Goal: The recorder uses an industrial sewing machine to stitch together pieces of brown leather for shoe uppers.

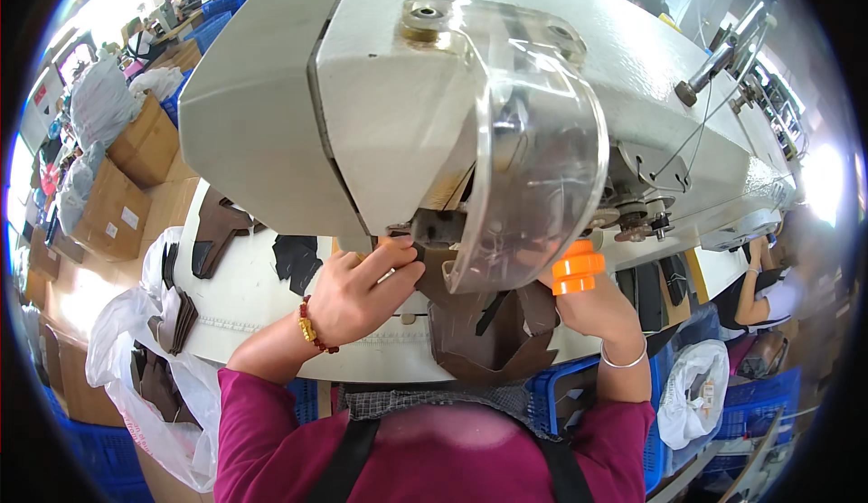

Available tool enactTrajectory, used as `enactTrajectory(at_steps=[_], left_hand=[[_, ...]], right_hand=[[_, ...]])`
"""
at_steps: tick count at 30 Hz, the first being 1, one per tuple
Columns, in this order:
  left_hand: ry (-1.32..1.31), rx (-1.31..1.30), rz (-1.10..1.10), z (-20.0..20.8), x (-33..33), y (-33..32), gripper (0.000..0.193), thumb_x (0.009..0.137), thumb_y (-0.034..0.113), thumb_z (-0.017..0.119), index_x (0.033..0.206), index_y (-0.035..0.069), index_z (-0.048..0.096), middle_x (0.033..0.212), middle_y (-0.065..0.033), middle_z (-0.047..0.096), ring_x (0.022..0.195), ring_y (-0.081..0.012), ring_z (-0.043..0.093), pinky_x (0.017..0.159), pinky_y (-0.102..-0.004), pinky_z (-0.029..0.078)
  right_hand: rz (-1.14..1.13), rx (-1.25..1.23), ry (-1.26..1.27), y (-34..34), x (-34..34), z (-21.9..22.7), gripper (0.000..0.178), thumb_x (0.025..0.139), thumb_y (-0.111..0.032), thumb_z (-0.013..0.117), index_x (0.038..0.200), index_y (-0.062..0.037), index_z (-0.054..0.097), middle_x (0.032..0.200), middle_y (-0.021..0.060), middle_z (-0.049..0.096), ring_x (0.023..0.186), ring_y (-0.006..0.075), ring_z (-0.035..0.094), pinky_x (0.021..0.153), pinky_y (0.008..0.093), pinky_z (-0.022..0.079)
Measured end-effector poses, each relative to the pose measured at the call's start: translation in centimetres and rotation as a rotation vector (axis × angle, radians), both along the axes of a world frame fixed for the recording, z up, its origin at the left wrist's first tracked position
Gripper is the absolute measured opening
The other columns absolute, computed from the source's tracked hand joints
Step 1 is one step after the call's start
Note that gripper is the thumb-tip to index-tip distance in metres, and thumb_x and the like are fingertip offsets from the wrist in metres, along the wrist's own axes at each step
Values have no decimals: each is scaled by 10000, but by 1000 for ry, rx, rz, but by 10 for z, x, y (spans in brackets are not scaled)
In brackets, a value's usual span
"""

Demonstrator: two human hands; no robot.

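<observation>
Below the head of a large white sewing machine (398, 96), my left hand (366, 291) is closed in a pinch, its fingertips up against the needle area. What they grip is hidden. A brown leather-like piece (479, 336) with cut, folded edges lies under the machine head and hangs over the table's near edge, between my hands. My right hand (588, 309) is at its right side; its fingers are mostly hidden behind the clear curved guard (542, 159) and an orange ribbed round part (578, 268).
Dark cut pieces (297, 261) and a brown piece (215, 232) lie on the white table (244, 309) at left. A white plastic bag (117, 340) holds more pieces. Cardboard boxes (113, 209) stand far left; blue crates (750, 408) are at right. A person (768, 295) sits at far right.
</observation>
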State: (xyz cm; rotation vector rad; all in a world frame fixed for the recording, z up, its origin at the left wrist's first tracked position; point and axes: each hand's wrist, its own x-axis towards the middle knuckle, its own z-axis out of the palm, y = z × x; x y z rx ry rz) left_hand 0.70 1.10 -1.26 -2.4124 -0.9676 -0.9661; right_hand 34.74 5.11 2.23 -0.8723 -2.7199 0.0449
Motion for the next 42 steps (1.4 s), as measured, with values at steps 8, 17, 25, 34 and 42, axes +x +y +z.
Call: enactTrajectory(at_steps=[8, 17, 25, 34, 42], left_hand=[[-94, 36, -21, 4, 3, -7, 260, 738, 63, 763, 997, 57, 742, 1051, -73, 700, 940, -205, 716, 665, -313, 576], [-125, 44, -18, 3, 7, -7, 247, 740, 73, 767, 986, 59, 742, 1002, -64, 706, 1013, -227, 728, 705, -319, 597], [-73, 93, -3, -1, 9, -7, 246, 684, 64, 760, 927, 47, 728, 930, -50, 685, 886, -199, 708, 658, -292, 575], [-115, 141, 61, -7, 18, -9, 282, 633, 64, 744, 913, 38, 727, 887, -51, 655, 799, -202, 654, 619, -294, 536], [-113, 150, 33, -7, 18, -11, 303, 620, 72, 713, 920, 35, 728, 908, -60, 671, 881, -234, 693, 626, -309, 549]], right_hand=[[311, -146, -79, -2, -4, 37, 369, 845, -174, 720, 1176, -27, 648, 1098, 174, 583, 985, 396, 587, 848, 508, 448], [39, -34, 566, 7, -47, -24, 360, 806, -163, 780, 1148, -65, 717, 994, 96, 732, 885, 331, 698, 785, 443, 536], [81, -306, 543, 19, -48, -55, 297, 786, -88, 750, 1084, -97, 756, 1093, 90, 763, 959, 292, 739, 829, 404, 573], [141, 82, 70, -26, -41, -7, 366, 832, -164, 739, 1169, -23, 704, 1121, 115, 722, 1134, 193, 706, 741, 316, 535], [449, 1399, -935, -3, -57, -42, 414, 953, -167, 604, 1353, -61, 622, 1151, 74, 733, 1099, 100, 672, 746, 163, 525]])
